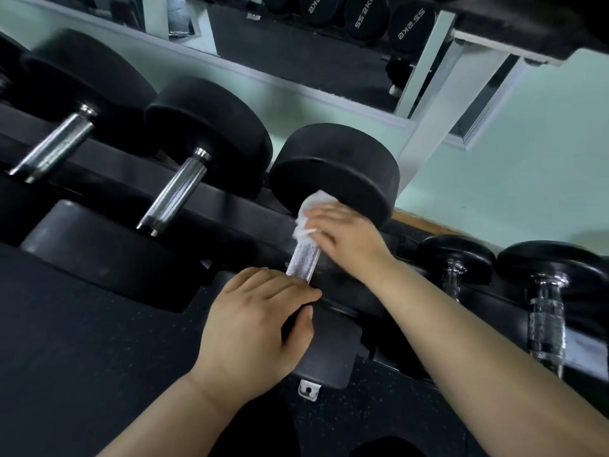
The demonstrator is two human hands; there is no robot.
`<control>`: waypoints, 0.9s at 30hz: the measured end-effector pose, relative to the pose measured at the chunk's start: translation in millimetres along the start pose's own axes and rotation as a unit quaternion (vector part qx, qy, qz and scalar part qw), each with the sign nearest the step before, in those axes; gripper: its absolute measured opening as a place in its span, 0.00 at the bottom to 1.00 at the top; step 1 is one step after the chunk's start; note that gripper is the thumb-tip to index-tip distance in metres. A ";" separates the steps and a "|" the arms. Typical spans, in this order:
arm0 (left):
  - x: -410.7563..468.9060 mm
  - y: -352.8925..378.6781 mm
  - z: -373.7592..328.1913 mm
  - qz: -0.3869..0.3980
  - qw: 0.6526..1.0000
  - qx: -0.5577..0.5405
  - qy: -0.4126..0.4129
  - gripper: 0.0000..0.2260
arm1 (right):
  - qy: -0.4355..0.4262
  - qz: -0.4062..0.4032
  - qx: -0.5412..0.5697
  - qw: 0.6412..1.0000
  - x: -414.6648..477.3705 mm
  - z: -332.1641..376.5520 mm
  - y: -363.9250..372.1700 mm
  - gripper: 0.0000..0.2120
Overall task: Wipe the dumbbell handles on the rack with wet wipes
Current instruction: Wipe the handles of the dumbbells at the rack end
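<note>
Dumbbell handle (304, 258): knurled steel, running between the two hands, with a bare stretch showing.
Wet wipe (308, 212): white and bunched at the handle's far end under the right fingers, touching the far head (336, 169).
Right hand (346, 232): fingers curled over wipe and handle, gripping both.
Left hand (250, 318): laid across the near head (326, 354), fingers fairly straight, thumb against its face; probably steadying it.
Progress: this handle looks part-wiped, with only the far end covered and the stretch toward the left hand left to do.
Others: two handles (176, 192) (54, 143) lie beyond the left hand and two smaller dumbbells (453, 275) (543, 318) beyond the right arm; whether they are wiped cannot be told.
Hidden: the left hand covers the handle's near end, the outer dumbbells are blurred, and no wipes packet is in view.
</note>
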State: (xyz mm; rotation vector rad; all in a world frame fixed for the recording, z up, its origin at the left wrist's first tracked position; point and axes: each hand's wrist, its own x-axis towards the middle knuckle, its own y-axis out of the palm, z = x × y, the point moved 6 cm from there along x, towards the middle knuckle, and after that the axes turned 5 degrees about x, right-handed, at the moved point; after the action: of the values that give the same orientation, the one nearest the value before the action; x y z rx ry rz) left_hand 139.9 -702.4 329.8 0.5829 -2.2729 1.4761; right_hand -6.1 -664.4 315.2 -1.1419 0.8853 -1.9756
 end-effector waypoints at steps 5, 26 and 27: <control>0.2 0.4 2.1 0.014 1.000 -0.017 -0.019 0.12 | 0.059 -0.039 0.059 0.996 -28.4 -10.8 -5.1 0.10; 55.9 3.1 92.2 0.160 0.933 -0.184 -0.266 0.03 | 0.252 -0.195 0.322 0.891 -88.3 49.8 -5.9 0.11; 59.1 8.2 98.9 0.174 0.935 -0.162 -0.263 0.02 | 0.248 -0.189 0.299 0.902 -90.3 53.5 0.5 0.11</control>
State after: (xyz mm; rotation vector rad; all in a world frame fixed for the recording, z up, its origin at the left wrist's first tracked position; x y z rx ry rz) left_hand 77.7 -798.6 315.8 0.5407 -3.0940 1.1284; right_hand 76.7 -602.7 296.1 -0.4724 0.2252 -2.6672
